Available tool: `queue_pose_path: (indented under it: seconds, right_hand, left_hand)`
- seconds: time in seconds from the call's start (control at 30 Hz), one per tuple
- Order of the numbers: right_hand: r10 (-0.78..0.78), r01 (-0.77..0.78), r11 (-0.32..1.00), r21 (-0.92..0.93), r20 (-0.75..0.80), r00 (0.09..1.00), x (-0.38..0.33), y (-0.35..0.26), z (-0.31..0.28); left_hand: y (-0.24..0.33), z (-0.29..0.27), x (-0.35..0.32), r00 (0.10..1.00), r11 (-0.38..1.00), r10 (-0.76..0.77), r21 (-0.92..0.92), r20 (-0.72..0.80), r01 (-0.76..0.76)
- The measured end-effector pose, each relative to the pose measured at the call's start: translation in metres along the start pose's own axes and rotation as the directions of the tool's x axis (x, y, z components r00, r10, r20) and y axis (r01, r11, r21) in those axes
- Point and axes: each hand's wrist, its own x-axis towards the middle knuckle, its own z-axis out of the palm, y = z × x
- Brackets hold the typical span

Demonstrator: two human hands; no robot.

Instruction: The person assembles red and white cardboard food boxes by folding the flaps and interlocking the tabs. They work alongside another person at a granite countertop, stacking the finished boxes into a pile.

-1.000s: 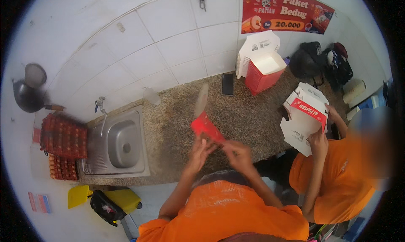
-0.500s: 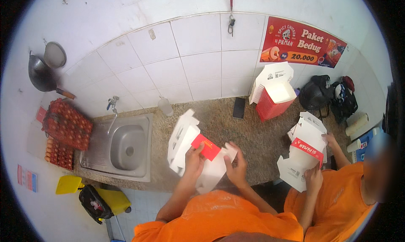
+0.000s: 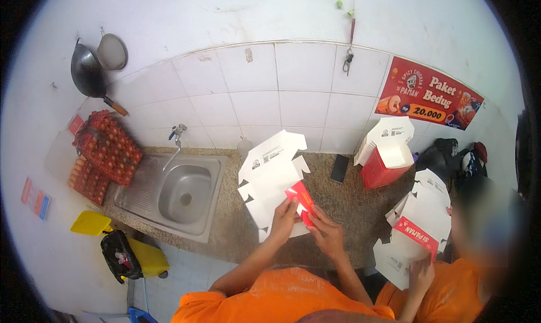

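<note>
In the head view, it was all about a flat white-and-red carton [image 3: 270, 168] out over the counter [image 3: 355, 227], between the sink [image 3: 213, 210] and a phone [image 3: 339, 169], and both hands were on it! The left hand [image 3: 283, 220] pinched the near side of its red panel [image 3: 298, 194], thumb on top; the right hand [image 3: 328, 231] had its fingers on the panel's lower right part, gripping there too, though how firmly, I couldn't tell. Whether the white part rested on the granite was hard to call.

The step looked like bending the red panel along its creases, with the carton far from closed. The next move seemed to call for the left to steady while the right pressed the fold crisp and brought the side flaps in.

And the direction? The broad printed flap pointed away from the wearer, toward the tiled wall [image 3: 304, 69], and the carton's long axis seemed to run roughly near to far. The red strip cut across at a slant, from upper left down to lower right, its lower end by the right fingers.
</note>
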Motion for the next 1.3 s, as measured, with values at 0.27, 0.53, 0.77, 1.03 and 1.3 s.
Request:
queue_pose_path:
  seconds: [0.27,0.53,0.77,1.03,1.3]
  right_hand:
    - [0.009,-0.01,1.0,0.001,-0.292,0.956,0.0,0.025,0.036]
    - [-0.201,0.186,0.976,-0.11,-0.15,0.968,0.001,0.025,0.022]
    - [-0.243,0.219,0.97,-0.107,-0.355,0.903,0.002,0.019,0.034]
    - [-0.384,0.341,0.921,-0.188,-0.298,0.874,0.014,0.006,0.03]
    - [0.088,0.045,0.964,0.26,-0.479,0.873,0.025,-0.023,0.039]
  left_hand:
    - [-0.027,0.014,-0.009,0.998,0.988,0.058,-0.141,-0.002,-0.058]
    - [0.005,0.028,-0.026,0.982,0.978,0.181,0.114,-0.046,-0.175]
    - [0.011,0.039,-0.04,0.959,0.948,0.283,0.15,0.004,-0.28]
    - [-0.011,0.026,-0.048,0.856,0.784,0.514,0.375,0.056,-0.495]
    - [-0.028,0.004,-0.038,0.759,0.348,0.591,0.763,0.273,-0.545]
